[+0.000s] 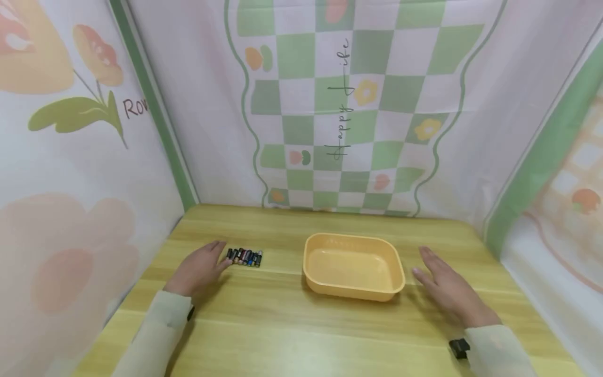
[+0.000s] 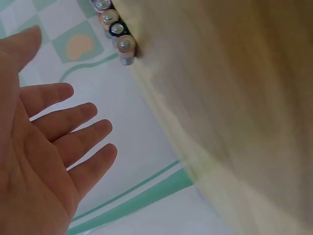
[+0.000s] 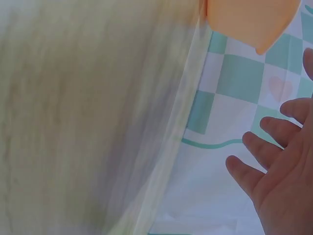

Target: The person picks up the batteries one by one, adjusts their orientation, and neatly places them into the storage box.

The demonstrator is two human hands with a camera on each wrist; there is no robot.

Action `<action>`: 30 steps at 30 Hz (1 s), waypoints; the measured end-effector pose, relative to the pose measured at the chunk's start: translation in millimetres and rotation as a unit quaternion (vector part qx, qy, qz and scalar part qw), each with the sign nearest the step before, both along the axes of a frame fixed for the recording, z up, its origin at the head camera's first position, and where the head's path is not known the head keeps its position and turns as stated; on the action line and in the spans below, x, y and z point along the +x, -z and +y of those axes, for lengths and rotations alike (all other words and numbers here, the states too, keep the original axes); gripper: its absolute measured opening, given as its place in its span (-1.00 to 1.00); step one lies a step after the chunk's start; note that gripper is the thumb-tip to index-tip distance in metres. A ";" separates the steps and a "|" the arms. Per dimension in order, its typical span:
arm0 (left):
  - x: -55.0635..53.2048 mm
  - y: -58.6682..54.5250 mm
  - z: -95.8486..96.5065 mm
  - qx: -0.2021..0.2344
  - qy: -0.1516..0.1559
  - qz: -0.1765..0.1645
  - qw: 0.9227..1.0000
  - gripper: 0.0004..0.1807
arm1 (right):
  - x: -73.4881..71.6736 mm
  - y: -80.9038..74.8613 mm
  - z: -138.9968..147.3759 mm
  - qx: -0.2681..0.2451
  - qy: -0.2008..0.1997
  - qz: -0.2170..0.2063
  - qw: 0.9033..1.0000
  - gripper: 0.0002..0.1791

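Several small batteries [image 1: 244, 257] lie side by side in a row on the left part of the table; their metal ends show in the left wrist view, where the nearest battery [image 2: 126, 46] has a copper-coloured top. My left hand [image 1: 200, 268] is just left of the row, fingers extended, holding nothing. A yellow rectangular basin [image 1: 353, 291] stands right of the batteries, with nothing visible inside. To the right of the basin, my right hand [image 1: 453, 290] hovers with fingers straight and apart from its wall. In the right wrist view the basin [image 3: 249, 22] appears at the top.
The wooden table [image 1: 264, 330] reaches back to a hanging cloth [image 1: 297, 131] with green and white checks. Flower-printed cloth [image 1: 61, 220] hangs along the left side, and another cloth [image 1: 565, 246] borders the right. A dark band [image 1: 459, 348] sits at the right wrist.
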State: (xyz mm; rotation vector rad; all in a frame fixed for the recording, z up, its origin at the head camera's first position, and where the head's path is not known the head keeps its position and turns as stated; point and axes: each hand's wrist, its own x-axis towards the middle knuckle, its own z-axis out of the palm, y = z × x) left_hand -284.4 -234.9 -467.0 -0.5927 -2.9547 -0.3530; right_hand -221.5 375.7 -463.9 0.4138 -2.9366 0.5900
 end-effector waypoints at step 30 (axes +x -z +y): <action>-29.0 12.3 -23.4 0.103 0.000 -0.116 0.988 -0.50 | -5.3 -10.0 -29.6 0.099 -0.089 0.053 0.990 -0.13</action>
